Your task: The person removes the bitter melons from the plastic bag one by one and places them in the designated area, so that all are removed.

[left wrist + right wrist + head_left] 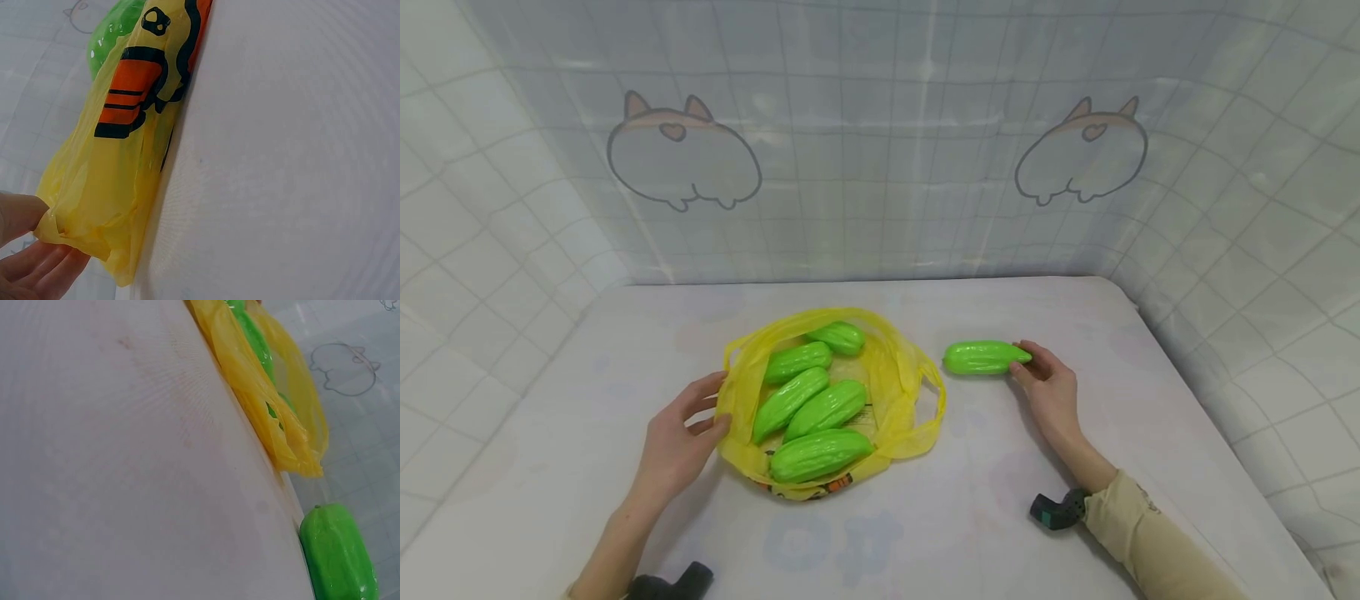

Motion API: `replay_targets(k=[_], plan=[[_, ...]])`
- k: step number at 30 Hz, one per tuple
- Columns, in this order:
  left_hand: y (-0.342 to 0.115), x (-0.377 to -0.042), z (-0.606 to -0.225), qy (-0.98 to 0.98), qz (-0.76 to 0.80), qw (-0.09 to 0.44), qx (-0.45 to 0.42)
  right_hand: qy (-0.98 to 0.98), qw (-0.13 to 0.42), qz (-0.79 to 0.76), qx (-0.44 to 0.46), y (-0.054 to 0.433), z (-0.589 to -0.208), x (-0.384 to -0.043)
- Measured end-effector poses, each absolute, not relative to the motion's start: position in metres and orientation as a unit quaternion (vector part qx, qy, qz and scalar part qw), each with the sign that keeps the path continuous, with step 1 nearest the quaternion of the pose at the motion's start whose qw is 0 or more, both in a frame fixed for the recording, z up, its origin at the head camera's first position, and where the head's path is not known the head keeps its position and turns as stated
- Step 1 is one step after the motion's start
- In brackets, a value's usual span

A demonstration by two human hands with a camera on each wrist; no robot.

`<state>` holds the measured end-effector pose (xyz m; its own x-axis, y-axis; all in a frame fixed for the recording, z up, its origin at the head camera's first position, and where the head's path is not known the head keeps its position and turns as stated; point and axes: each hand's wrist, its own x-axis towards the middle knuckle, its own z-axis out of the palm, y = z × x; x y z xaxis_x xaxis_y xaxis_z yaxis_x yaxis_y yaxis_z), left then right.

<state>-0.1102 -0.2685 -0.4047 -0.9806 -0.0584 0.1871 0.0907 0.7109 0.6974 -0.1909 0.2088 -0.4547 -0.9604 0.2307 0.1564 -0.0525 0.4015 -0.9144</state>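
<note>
Clearly, both hands are busy: the left hand [679, 442] pinches the rim of a yellow plastic bag [898, 421] between thumb and fingers, on the bag's left side, while the right hand [1051, 392] pinches the tapered tip of a green ridged vegetable [977, 357]. That piece points its blunt end at the bag, near its right side but apart from it; whether it rests on the white table [970, 517] or is just above it, I cannot tell. The bag sits on the table, mouth open, with five similar green vegetables [827, 408] inside and a handle loop [942, 400] spread toward the right. Orange and black print [132, 94] marks its outside. A beige sleeve [1157, 537] covers the right forearm. Beyond the table hangs a gridded backdrop [887, 183] bearing two cartoon animal outlines [685, 162]
</note>
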Motion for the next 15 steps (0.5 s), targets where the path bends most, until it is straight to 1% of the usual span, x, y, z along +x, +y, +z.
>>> replay_targets(k=[8,15], plan=[[-0.2686,-0.1105,-0.4047,-0.919,-0.380,0.099,-0.012,-0.837,0.130,0.527,-0.064,0.2075,-0.4536,-0.1905],[-0.2706,-0.1105,-0.4061,-0.919,-0.383,0.099,-0.014,-0.846,0.140,0.511,-0.065,0.2073,-0.4558,-0.1906]])
